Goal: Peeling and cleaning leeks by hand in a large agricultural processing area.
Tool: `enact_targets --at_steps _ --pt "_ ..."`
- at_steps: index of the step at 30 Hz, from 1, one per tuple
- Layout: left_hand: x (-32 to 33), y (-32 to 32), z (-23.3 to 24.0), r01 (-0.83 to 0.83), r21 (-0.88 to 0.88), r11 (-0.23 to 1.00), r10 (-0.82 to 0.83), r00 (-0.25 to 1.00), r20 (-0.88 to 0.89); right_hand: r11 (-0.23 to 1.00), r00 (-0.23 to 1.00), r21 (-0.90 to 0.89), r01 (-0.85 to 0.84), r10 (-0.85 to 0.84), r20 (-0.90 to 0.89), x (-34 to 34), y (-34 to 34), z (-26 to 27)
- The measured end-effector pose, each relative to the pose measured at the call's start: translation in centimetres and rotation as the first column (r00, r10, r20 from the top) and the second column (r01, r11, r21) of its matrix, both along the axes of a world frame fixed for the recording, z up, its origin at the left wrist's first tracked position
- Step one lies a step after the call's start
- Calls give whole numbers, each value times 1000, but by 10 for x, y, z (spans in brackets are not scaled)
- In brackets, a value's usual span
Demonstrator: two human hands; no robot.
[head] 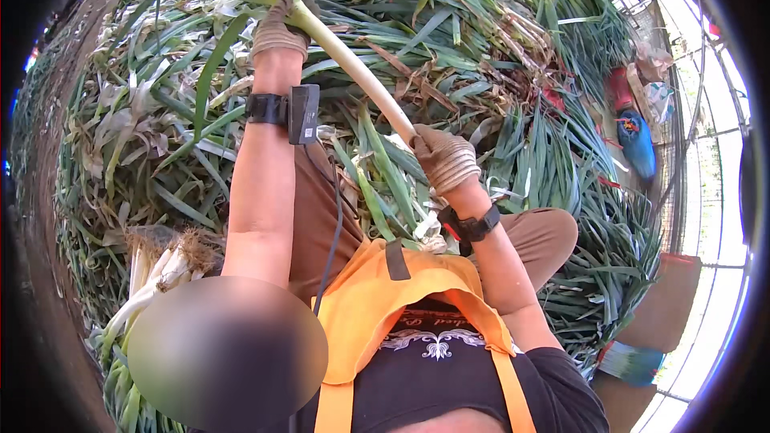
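My left hand [281,27], in a brown work glove, grips a long leek [355,69] where the white stalk meets the green leaves. The stalk slants down to the right, and its leaves spread past the top edge of the view. My right hand [442,153], gloved the same way, is closed around the stalk's lower end. The fingers hide the root end. Loose leek leaves [379,174] lie beneath the stalk, between my knees. A black strapped device [301,113] is on my left forearm, and a dark band [475,225] circles my right wrist.
Pale, wilted leaves [126,138] are heaped on the left. Bundled leeks [174,264] with roots lie at lower left. Piled green leeks [529,156] cover the right side, beside a blue bag [636,144] and cardboard [659,300]. A black cable [335,234] hangs beside my left arm.
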State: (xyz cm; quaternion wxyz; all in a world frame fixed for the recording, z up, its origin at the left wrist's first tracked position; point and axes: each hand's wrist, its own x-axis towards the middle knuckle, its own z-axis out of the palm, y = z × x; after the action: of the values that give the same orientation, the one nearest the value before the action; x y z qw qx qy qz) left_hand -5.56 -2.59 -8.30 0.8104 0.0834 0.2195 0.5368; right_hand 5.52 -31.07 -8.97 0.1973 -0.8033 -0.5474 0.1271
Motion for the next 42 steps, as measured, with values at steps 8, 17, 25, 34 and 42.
enact_targets --at_steps 8,17,25,34,42 --pt "7 -6 6 116 153 981 -156 947 283 980 885 110 167 -100 -454 -2 -13 -5" --pt "3 10 -3 59 4 998 -58 972 229 935 802 327 -134 296 -519 -5 -71 -16" --pt "6 7 -28 -45 -131 990 39 998 -50 953 314 -298 53 -299 -901 -27 -123 53" --pt "-27 53 -108 572 434 696 670 -300 -680 954 629 155 257 -43 -777 -54 -193 122" --pt "40 4 -54 -83 -68 994 77 993 -85 991 948 -53 -126 136 287 30 -161 54"
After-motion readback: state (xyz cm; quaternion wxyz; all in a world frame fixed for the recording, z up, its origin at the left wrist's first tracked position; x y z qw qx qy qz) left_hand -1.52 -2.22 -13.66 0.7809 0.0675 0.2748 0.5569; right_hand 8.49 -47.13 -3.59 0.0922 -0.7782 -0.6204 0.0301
